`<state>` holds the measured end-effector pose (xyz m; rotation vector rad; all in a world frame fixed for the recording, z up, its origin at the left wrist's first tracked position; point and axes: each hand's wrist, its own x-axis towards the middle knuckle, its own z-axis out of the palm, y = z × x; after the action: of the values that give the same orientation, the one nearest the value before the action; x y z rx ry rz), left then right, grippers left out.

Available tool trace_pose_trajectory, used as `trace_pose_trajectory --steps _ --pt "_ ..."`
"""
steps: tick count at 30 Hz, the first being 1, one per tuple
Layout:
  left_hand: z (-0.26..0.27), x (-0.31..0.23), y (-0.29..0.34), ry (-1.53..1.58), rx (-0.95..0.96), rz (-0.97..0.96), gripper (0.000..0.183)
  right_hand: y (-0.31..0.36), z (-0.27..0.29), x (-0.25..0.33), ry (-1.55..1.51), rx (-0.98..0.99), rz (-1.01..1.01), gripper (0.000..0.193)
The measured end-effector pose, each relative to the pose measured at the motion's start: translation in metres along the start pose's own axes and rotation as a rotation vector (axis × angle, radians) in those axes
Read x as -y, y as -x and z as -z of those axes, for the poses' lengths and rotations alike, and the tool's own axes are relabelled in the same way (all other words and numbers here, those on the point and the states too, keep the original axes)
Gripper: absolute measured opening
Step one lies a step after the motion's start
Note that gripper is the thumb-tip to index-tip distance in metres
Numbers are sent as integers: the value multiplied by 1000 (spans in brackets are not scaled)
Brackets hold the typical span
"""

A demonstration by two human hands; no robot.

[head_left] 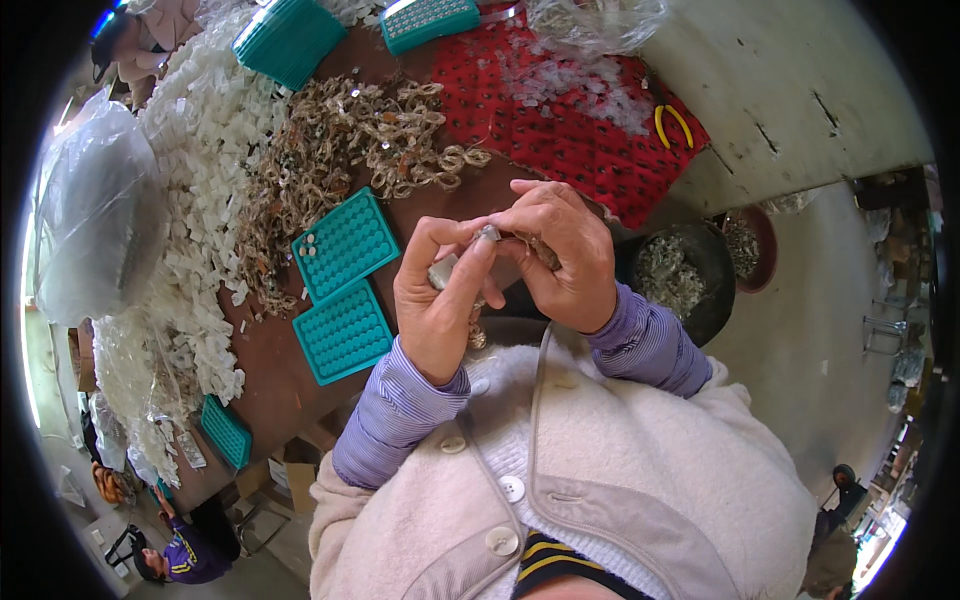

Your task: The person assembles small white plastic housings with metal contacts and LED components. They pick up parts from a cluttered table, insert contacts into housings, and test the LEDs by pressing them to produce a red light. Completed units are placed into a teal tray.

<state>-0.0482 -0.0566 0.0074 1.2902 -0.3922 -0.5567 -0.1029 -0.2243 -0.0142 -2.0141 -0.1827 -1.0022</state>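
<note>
Close together in front of my chest, my left hand [432,305] and my right hand [565,255] meet at the fingertips. Pinched between the left thumb and forefinger is a small shiny clear piece [489,233], which the right fingertips also touch. A whitish flat piece [443,271] is tucked in the curled left fingers. My right hand is closed on a brownish twine bundle [545,253], partly hidden by its fingers. A beige twine strand [478,332] dangles below the left hand. Left of my hands, two teal dimpled trays [345,328] lie on the brown table; the upper one holds a few small round pieces.
A heap of knotted twine loops [340,140] lies beyond the trays, beside a large pile of translucent pieces [190,200]. Yellow-handled pliers [675,127] rest on red cloth [560,130]. Black [710,290] and reddish [765,255] tubs stand right. Another person [195,550] is at lower left.
</note>
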Motion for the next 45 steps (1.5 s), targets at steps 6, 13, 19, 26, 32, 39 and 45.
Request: trace_pose_trajectory --steps 6,13,19,26,32,39,45 --pt "7 9 -13 466 126 431 43 -1 8 -8 42 -75 60 24" --pt "9 14 -19 336 88 353 38 0 5 -13 172 -29 35 28" --pt "14 5 -22 233 11 318 35 -6 -3 -8 171 42 62 35" --pt "18 -2 -16 -125 15 227 25 -8 7 -4 10 202 -39 39" --pt "27 -10 -5 -39 108 339 26 -7 14 -6 -199 304 -20 36" --pt "34 -18 4 -64 173 394 23 -1 14 2 -261 335 53 34" --pt "34 -21 7 -159 201 408 22 4 12 7 -239 363 94 33"
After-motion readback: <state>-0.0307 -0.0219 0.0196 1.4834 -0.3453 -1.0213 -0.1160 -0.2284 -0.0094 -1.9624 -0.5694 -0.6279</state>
